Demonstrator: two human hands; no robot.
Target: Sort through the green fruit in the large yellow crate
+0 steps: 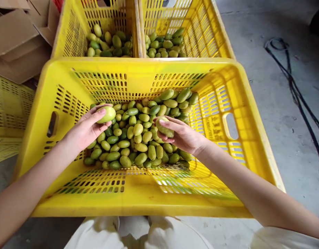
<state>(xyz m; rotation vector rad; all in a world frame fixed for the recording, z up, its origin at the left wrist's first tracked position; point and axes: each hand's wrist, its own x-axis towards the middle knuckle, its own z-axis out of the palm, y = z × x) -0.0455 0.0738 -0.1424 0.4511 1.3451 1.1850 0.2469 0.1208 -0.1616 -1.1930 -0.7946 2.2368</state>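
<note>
My left hand [88, 126] holds a pale green oval fruit [108, 114] between thumb and fingers, above the left part of the pile. In my right hand [187, 135] is another oval fruit [164, 129], duller and more olive green, held over the right part of the pile. Both hands are inside a large yellow plastic crate [141, 204]. Below them lies a heap of loose green and yellowish fruits [138, 147], smooth and oval, some longer than others. Their exact kind I cannot tell. The fingers partly cover both held fruits.
Beyond the front crate stand two more yellow crates, left [70, 33] and right [204, 24], with similar fruits inside. Another yellow crate [9, 107] is at the left, below folded cardboard [16, 38]. A dark cable [291, 81] lies on the concrete floor [255, 45] at right.
</note>
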